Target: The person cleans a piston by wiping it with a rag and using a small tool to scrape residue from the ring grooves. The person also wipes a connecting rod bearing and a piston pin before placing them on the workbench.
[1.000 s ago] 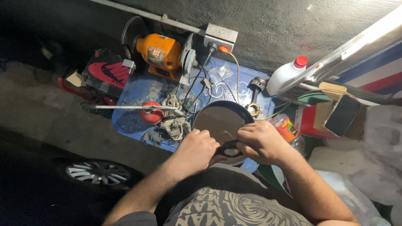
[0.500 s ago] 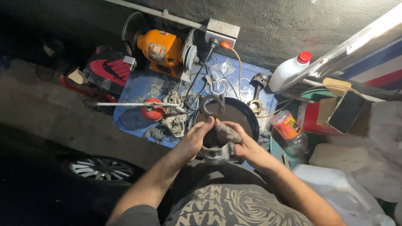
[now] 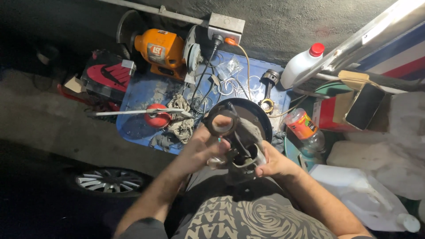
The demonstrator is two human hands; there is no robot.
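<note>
Two hands, head view: both on one piston with connecting rod (image 3: 232,146), held above the dark round pan (image 3: 261,116).
Long axis: the rod runs from the piston crown near the body up and away to its ring end (image 3: 220,124) over the pan.
Left hand (image 3: 201,148): grip closed round the rod.
Right hand (image 3: 274,163): grip closed round the piston, nearer the body.
Counter (image 3: 141,95): blue, beneath the pan.

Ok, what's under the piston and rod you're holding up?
Under the piston and connecting rod, held by the left hand and right hand, sits the round dark pan on the blue table. The hands and part cover the pan's near half.
</note>
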